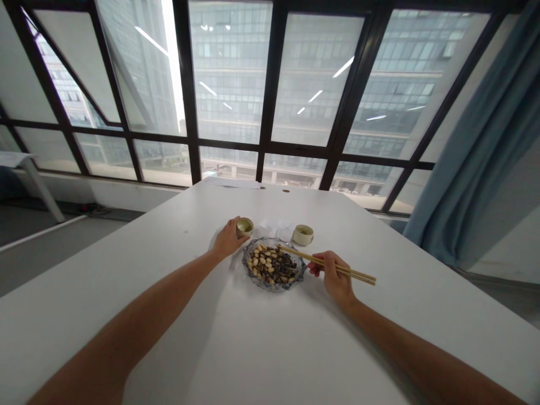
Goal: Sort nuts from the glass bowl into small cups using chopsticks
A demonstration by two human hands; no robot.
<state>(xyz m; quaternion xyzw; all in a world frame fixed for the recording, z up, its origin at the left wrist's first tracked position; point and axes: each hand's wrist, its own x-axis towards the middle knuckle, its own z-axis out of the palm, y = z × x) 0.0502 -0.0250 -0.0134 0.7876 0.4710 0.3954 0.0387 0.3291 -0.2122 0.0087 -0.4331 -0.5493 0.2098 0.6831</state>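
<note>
My left hand (229, 239) is closed around a small pale green cup (245, 227), tilted a little toward me, at the back left of a glass dish. That scalloped clear dish (270, 287) holds pistachios (260, 260) on its left side and dark seeds (283, 266) on its right. In my right hand (336, 275) is a pair of wooden chopsticks (350, 271), their tips over the dish near its back rim. Whether the tips pinch anything is too small to tell. A second green cup (303, 235) stands behind the dish on the right.
Crumpled white tissue (276, 228) lies between the cups on the white table (253, 349). Papers (232, 183) and a small brown round thing (286, 190) are at the far edge. Windows stand behind, and a blue curtain (472, 157) hangs at right.
</note>
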